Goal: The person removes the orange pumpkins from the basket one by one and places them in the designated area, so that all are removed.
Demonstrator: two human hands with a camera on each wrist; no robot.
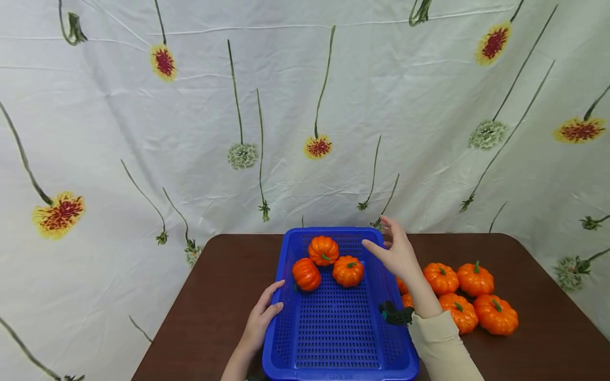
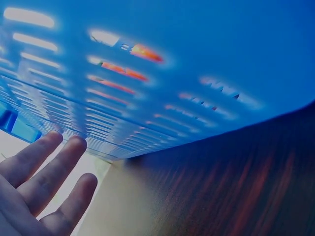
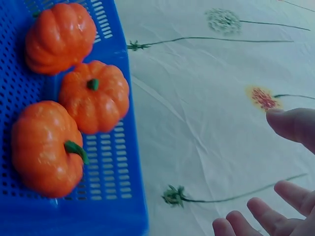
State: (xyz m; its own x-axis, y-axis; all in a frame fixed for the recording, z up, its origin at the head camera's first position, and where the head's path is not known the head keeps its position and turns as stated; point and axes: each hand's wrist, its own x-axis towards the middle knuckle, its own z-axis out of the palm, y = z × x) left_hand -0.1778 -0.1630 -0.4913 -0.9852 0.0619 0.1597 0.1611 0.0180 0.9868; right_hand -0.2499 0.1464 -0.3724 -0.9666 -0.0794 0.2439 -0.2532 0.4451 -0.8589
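A blue plastic basket (image 1: 335,338) with slotted walls stands on the table, and three small orange pumpkins (image 1: 348,271) lie toward its far end. At the basket's left rim is my left hand (image 1: 261,319); its fingers look extended beside the slotted wall in the left wrist view. My right hand (image 1: 393,251) hovers over the far right corner of the basket, thumb and fingers spread, holding nothing. In the right wrist view the same hand (image 3: 280,182) shows apart from the basketed pumpkins (image 3: 94,97).
Several more orange pumpkins (image 1: 495,315) sit on the dark brown table (image 1: 205,317) right of the basket, some partly hidden by my right forearm. A white cloth with printed flowers (image 1: 286,116) hangs behind the table. A dark band (image 1: 396,313) is on my right wrist.
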